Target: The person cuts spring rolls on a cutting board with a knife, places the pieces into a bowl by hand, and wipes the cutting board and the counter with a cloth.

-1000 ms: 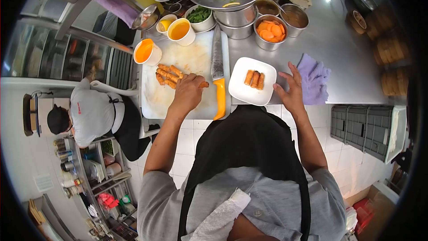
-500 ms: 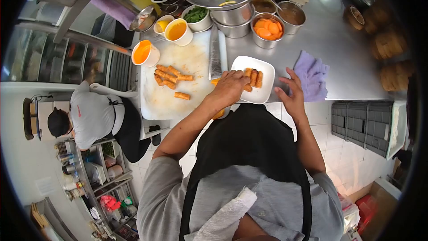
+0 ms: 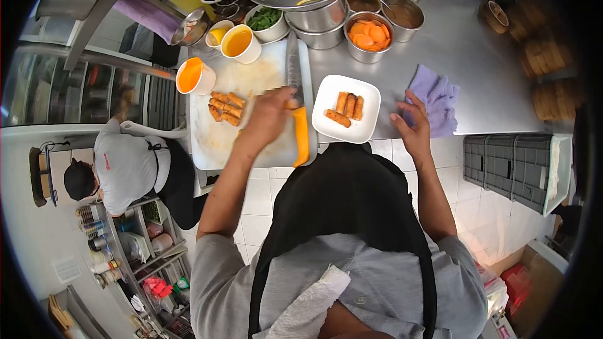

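White plate: on the counter, four browned rolls on it, three side by side, one angled in front. Left hand: over the cutting board just left of the plate, motion-blurred, fingers closed on what looks like another roll, only its end showing. Right hand: right of the plate, fingers loosely spread, nothing in them, by the purple cloth; contact unclear. Knife: just left of the plate. Remaining rolls: clustered farther left of the plate.
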The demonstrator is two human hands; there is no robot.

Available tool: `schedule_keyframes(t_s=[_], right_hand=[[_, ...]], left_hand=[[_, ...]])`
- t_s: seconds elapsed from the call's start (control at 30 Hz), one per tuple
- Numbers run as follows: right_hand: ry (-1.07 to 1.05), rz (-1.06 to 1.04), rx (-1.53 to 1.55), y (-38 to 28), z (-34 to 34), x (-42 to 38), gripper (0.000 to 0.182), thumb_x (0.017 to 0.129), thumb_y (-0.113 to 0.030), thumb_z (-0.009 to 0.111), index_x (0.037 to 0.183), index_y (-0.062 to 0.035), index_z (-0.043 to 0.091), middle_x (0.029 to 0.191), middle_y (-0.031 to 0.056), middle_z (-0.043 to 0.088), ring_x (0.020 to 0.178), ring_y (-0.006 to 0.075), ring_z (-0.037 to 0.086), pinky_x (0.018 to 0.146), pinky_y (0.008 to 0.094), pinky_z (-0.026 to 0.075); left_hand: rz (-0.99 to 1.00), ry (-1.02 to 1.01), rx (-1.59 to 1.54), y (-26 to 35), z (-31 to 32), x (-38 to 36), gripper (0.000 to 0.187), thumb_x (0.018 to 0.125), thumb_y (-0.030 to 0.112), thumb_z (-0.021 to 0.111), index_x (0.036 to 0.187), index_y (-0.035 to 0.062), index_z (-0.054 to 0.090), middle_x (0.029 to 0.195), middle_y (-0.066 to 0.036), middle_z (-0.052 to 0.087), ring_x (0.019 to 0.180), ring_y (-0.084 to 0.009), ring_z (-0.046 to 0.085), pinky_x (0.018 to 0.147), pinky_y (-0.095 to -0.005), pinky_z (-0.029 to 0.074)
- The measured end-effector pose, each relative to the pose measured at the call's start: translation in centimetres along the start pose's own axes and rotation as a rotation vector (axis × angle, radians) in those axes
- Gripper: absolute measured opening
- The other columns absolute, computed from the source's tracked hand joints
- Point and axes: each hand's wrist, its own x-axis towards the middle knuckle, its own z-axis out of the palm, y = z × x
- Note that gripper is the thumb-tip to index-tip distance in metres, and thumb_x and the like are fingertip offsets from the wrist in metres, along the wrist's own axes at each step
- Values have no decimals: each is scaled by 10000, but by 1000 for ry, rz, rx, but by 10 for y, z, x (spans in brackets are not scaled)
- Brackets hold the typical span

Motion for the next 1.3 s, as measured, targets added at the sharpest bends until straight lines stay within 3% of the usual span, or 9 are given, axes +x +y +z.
schedule_keyframes(t_s=[0.07, 0.13, 0.23, 0.43, 0.57, 0.63, 0.73, 1.07, 1.3], right_hand=[[-1, 2, 9, -2, 2, 2, 334, 776, -134, 767, 1083, -36, 676, 1419, 154, 483, 1328, 322, 429, 1092, 423, 344], [0, 9, 33, -5, 3, 2, 338, 776, -132, 770, 1086, -36, 675, 1419, 151, 484, 1328, 322, 428, 1095, 423, 341], [-12, -4, 44, -10, 5, -1, 338, 779, -136, 771, 1088, -38, 673, 1417, 152, 485, 1338, 324, 417, 1097, 424, 338], [-144, -159, -53, -24, 20, -7, 303, 778, -132, 763, 1059, -64, 673, 1428, 156, 461, 1380, 359, 354, 1105, 444, 334], [-290, -294, -176, -41, 35, 1, 324, 732, -140, 783, 1029, -73, 674, 1477, 152, 391, 1416, 377, 275, 1138, 509, 253], [-364, -304, -271, -49, 42, 6, 303, 711, -153, 790, 985, -83, 679, 1499, 149, 356, 1437, 373, 227, 1157, 545, 176], [-418, -300, -370, -49, 50, 10, 246, 708, -129, 786, 918, -78, 668, 1518, 146, 340, 1444, 378, 219, 1167, 539, 154], [-394, -268, -426, -49, 56, 8, 201, 699, -118, 775, 814, -51, 625, 1496, 159, 362, 1443, 376, 225, 1165, 548, 166], [-382, -262, -420, -51, 53, 8, 205, 705, -103, 758, 815, -45, 595, 1486, 168, 371, 1438, 382, 233, 1159, 549, 184]], left_hand=[[137, -44, -201, 27, 43, 7, 382, 796, 31, 670, 1166, 62, 584, 1098, -168, 615, 1074, -355, 564, 951, -430, 445], [214, -252, -292, 76, 52, 20, 380, 814, 46, 665, 1180, 75, 564, 1119, -167, 599, 1079, -369, 559, 948, -427, 439], [371, -286, -163, 75, 92, 28, 389, 819, 48, 660, 1194, 90, 566, 1084, -164, 600, 1075, -371, 557, 933, -434, 439], [309, -80, -47, 38, 70, 32, 283, 774, 42, 659, 1049, 102, 642, 999, -105, 596, 992, -325, 572, 869, -463, 435], [322, -147, 211, 24, 65, 26, 203, 759, 67, 678, 961, 88, 666, 949, -79, 579, 972, -274, 573, 834, -406, 428], [307, -154, 235, 31, 67, 23, 189, 764, 81, 677, 952, 87, 668, 935, -76, 571, 965, -266, 566, 833, -397, 418], [275, -184, 287, 41, 63, 26, 166, 781, 106, 664, 945, 91, 670, 924, -74, 562, 954, -256, 554, 833, -388, 405], [357, -87, 321, 25, 70, 29, 212, 798, 98, 616, 1000, 91, 682, 957, -73, 556, 970, -244, 537, 826, -371, 390], [361, -186, 414, 36, 65, 32, 230, 781, 124, 644, 1003, 87, 687, 960, -63, 554, 986, -235, 523, 834, -373, 376]])
